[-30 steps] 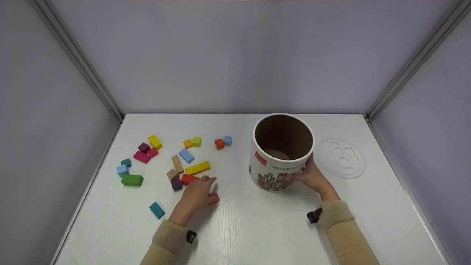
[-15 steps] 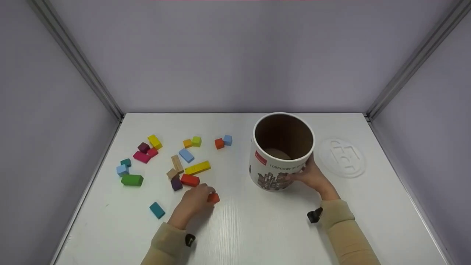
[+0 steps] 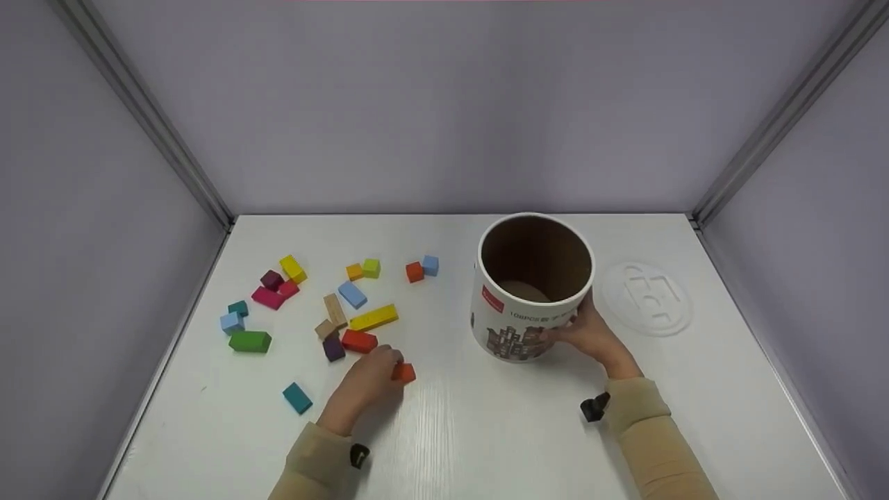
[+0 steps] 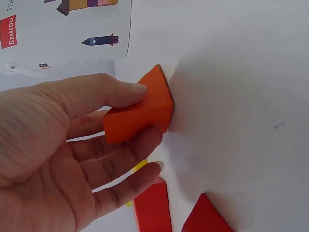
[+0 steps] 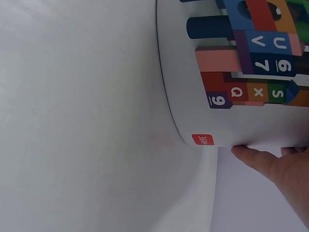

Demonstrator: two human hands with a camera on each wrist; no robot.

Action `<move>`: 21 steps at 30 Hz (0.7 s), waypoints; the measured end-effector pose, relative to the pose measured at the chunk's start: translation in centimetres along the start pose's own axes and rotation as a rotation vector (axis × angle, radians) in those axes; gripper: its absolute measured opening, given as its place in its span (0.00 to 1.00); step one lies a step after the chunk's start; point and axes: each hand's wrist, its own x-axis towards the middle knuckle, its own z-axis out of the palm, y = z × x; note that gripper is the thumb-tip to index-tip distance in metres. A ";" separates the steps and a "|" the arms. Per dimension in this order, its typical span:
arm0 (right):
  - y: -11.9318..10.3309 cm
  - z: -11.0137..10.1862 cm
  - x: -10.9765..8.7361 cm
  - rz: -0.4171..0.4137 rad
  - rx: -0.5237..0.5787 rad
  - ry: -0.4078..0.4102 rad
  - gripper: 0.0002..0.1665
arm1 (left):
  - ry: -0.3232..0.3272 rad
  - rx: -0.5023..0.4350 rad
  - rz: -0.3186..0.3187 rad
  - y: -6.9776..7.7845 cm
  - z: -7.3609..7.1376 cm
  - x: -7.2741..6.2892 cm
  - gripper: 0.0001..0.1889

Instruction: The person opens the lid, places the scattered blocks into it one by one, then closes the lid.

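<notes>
My left hand [image 3: 367, 378] pinches an orange-red triangular block [image 4: 155, 102] between thumb and fingers, low over the table. Just beyond the knuckles lies a red block [image 3: 359, 340], with a dark purple block [image 3: 333, 347] beside it. In the left wrist view, a red triangular piece [image 4: 205, 217] shows near the bottom edge. My right hand [image 3: 594, 338] holds the lower right side of a large white cardboard bucket [image 3: 486, 326], thumb on its front, other fingers mostly hidden behind. The bucket stands upright with its top uncovered, and its brown bottom shows inside.
Several coloured wooden blocks lie scattered on the left, among them a yellow bar [image 3: 374, 317], a green block [image 3: 250, 341] and a teal block [image 3: 297, 398]. A clear plastic lid [image 3: 646, 298] rests right of the bucket. Grey walls enclose the white table [image 3: 486, 430].
My left hand has drawn back slightly toward me, its fingers closing onto the orange-red block. The red block beyond it now shows more fully. Right hand and bucket stay in place.
</notes>
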 end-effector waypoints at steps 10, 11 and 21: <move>-0.1 0.0 -0.1 0.057 0.047 -0.012 0.79 | 0.059 -0.001 0.031 0.8 -0.5 0.3 0.22; -0.1 -0.1 -0.2 0.059 0.049 -0.009 0.79 | 0.070 0.001 0.045 1.0 -0.6 0.3 0.22; 0.0 0.0 -0.2 0.078 0.012 0.011 0.79 | 0.250 0.031 0.145 3.5 -2.4 0.4 0.21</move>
